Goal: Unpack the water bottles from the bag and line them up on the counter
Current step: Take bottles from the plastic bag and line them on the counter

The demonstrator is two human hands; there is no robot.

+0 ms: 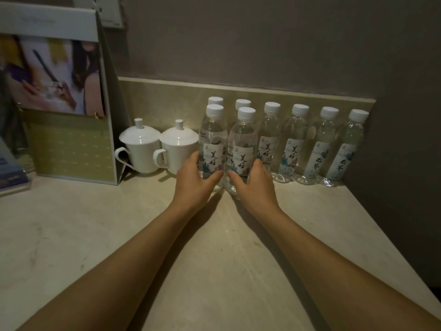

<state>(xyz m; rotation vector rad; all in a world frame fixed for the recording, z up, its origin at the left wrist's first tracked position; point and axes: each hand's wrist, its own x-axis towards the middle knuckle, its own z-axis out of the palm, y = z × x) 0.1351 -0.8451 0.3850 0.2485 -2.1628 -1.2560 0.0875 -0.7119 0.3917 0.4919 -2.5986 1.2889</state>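
One head-worn wide-angle view only, so nothing shared with a second view. Looks forward and steeply down from above the near edge of the counter [71, 247], facing the back wall [262, 39] and the corner on the right. Close in: both forearms enter from the bottom corners and converge mid-frame, left hand [194, 180] and right hand [253, 181] near centre. Row of water bottles [292, 142] just above centre. Straight edges bowed toward the frame sides by the lens.

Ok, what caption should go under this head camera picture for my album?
Left hand and right hand each grip a front water bottle on the counter beside two lidded cups.
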